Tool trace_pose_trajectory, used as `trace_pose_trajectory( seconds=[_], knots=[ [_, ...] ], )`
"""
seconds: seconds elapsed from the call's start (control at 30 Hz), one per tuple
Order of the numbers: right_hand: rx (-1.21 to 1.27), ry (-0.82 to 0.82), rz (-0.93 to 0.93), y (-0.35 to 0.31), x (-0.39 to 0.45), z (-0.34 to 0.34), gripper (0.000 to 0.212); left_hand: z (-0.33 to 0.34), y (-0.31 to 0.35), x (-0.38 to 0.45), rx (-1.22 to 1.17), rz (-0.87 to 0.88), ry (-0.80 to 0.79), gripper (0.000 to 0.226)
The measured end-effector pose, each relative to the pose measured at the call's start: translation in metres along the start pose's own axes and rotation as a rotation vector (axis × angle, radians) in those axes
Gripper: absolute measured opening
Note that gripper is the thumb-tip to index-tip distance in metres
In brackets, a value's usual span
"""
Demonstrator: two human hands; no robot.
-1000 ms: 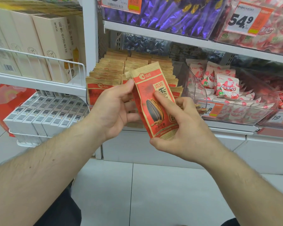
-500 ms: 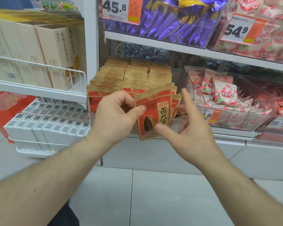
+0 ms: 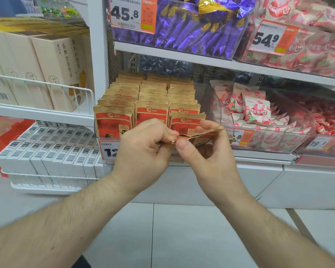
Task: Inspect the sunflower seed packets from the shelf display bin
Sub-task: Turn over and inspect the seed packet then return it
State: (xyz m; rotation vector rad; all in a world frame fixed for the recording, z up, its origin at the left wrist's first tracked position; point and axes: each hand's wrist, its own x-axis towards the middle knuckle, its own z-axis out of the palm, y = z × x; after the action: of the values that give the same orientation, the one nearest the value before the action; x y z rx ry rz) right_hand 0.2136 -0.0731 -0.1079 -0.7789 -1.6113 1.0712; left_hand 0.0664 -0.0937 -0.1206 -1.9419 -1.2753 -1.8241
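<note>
I see both hands in front of the shelf, sharing one flat red-and-tan paper sunflower seed packet point(image 3: 198, 136), which lies nearly edge-on to the camera, tipped close to level, just in front of the clear plastic display bin point(image 3: 214, 97). My left hand point(image 3: 143, 151) has its fingers curled over, pinching the packet's left end between thumb and fingertips. My right hand point(image 3: 207, 153) holds the same packet from the other side: the thumb presses up near the lower left corner and the fingers curl over the top right edge. Neither hand is slack; both are closed on the packet.

Behind the held packet, the bin is packed with three upright rows of matching red-and-tan seed packets point(image 3: 151, 97), their tan crimped tops stepping back toward the shelf's rear. A white price label with large black digits point(image 3: 109, 150) sits on the bin's front, partly hidden by my left hand.

To the right stands a second clear bin of pink-and-white strawberry candy bags point(image 3: 257, 111). On the shelf above lie shiny purple foil wrapped sweets point(image 3: 191, 33). To the left, tall cream cardboard boxes point(image 3: 52, 72) stand behind a white wire rail.
</note>
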Motion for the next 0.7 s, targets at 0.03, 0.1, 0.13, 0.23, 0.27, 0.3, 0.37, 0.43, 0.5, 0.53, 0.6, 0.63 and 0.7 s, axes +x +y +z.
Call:
trace_pose_trajectory(
  seconds=[0.03, 0.1, 0.13, 0.23, 0.27, 0.3, 0.37, 0.43, 0.5, 0.53, 0.6, 0.63, 0.7],
  knots=[
    [-0.001, 0.001, -0.001, -0.0009, -0.0001, 0.0, 0.063, 0.0001, 0.0, -0.0003, 0.001, 0.004, -0.001, 0.013],
    [0.0, -0.003, -0.008, -0.0005, 0.0004, -0.001, 0.057, -0.0002, -0.0008, -0.0004, 0.011, 0.003, 0.0, 0.015],
    [0.007, -0.009, -0.012, -0.001, 0.0006, -0.0015, 0.052, -0.0003, -0.0015, -0.0004, 0.018, 0.002, 0.0, 0.016],
    [0.012, -0.019, -0.02, -0.0034, 0.001, -0.0032, 0.042, -0.0005, -0.0037, -0.0003, 0.031, 0.0, -0.002, 0.013],
    [0.02, -0.026, -0.026, -0.004, 0.0013, -0.0035, 0.041, -0.0007, -0.0038, -0.0006, 0.035, 0.0, -0.006, 0.012],
    [0.037, -0.032, -0.03, -0.0045, 0.0015, -0.0035, 0.037, -0.0007, -0.0038, -0.0007, 0.038, 0.001, -0.009, 0.012],
    [0.073, -0.043, -0.03, -0.0034, 0.0016, -0.0036, 0.025, -0.001, -0.003, -0.0007, 0.04, 0.001, -0.012, 0.012],
    [0.1, -0.043, -0.028, -0.0041, 0.0021, -0.0033, 0.022, -0.0012, -0.0025, -0.0004, 0.039, -0.007, -0.012, 0.011],
    [0.115, -0.042, -0.03, -0.0033, 0.0026, -0.0045, 0.022, -0.0015, -0.0024, -0.0001, 0.041, -0.017, -0.013, 0.011],
    [0.124, -0.041, -0.026, -0.0038, 0.0028, -0.0049, 0.022, -0.0016, -0.0023, -0.0002, 0.04, -0.02, -0.014, 0.011],
    [0.141, -0.032, -0.009, -0.0055, 0.0033, -0.006, 0.022, -0.0019, -0.002, -0.0004, 0.037, -0.021, -0.016, 0.011],
    [0.146, -0.03, -0.006, -0.0053, 0.0038, -0.007, 0.023, -0.002, -0.0021, -0.0004, 0.034, -0.021, -0.016, 0.011],
    [0.127, -0.025, -0.009, -0.0058, 0.0052, -0.0076, 0.025, -0.0016, -0.0022, -0.0006, 0.032, -0.019, -0.016, 0.011]
  ],
)
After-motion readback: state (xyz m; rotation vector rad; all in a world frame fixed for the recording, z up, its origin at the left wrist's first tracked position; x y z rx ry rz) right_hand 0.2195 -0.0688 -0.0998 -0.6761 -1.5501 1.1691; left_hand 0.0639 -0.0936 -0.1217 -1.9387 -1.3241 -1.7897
